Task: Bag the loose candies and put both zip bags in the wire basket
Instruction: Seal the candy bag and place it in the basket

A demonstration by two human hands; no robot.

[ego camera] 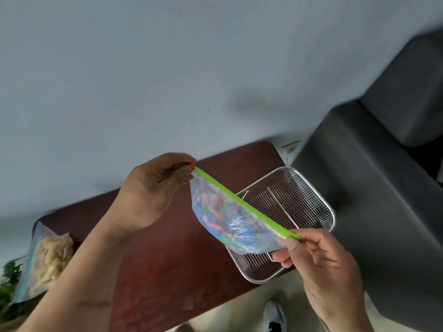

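A clear zip bag (230, 219) with a green zip strip holds colourful wrapped candies. I hold it in the air above the dark red table (153, 259). My left hand (153, 188) pinches the strip's far end, where a small red slider shows. My right hand (318, 259) pinches the near end of the strip. The wire basket (309, 188) sits at the table's right end, partly behind the bag, with nothing visible in it. A second zip bag (45, 257) with pale yellowish contents lies at the table's left end.
A grey sofa (383, 164) stands to the right of the table, close to the basket. Green leaves (7, 279) show at the left edge. A white shoe (274, 317) is on the floor below the table's front edge. A pale wall rises behind the table.
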